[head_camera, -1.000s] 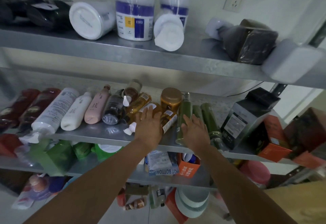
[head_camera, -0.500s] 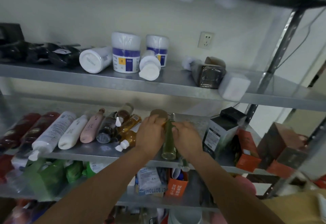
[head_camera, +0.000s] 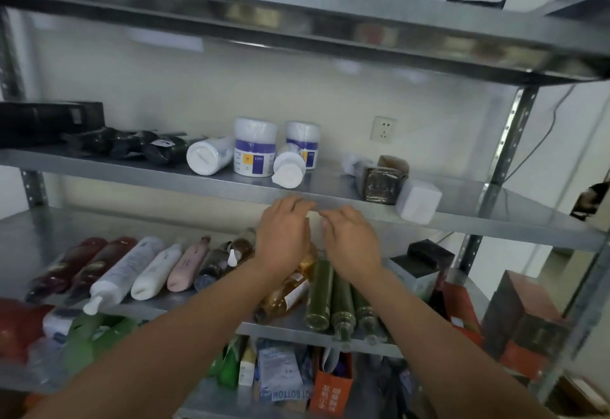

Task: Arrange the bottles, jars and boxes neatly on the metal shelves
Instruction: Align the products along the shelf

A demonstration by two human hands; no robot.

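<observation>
My left hand (head_camera: 284, 237) and my right hand (head_camera: 353, 242) hover side by side, just in front of the edge of the middle metal shelf (head_camera: 148, 177). Their fingers are loosely curled and nothing shows in them. Below them, on the lower shelf (head_camera: 171, 308), three green bottles (head_camera: 341, 301) lie side by side pointing forward, with amber bottles (head_camera: 287, 298) to their left. On the middle shelf two white jars (head_camera: 254, 146) stand upright, and two more (head_camera: 289, 169) lie on their sides.
Dark red, white and pink bottles (head_camera: 155, 270) lie in a row on the lower shelf's left. A black box (head_camera: 417, 266) and orange boxes (head_camera: 462, 303) stand at its right. A brown box (head_camera: 383, 181), a white box (head_camera: 417, 200) and black bottles (head_camera: 132, 146) sit on the middle shelf.
Both hands have lifted off the bottles on the lower shelf and risen to the middle shelf's edge. My view has tilted upward. The green bottles now lie together in a row.
</observation>
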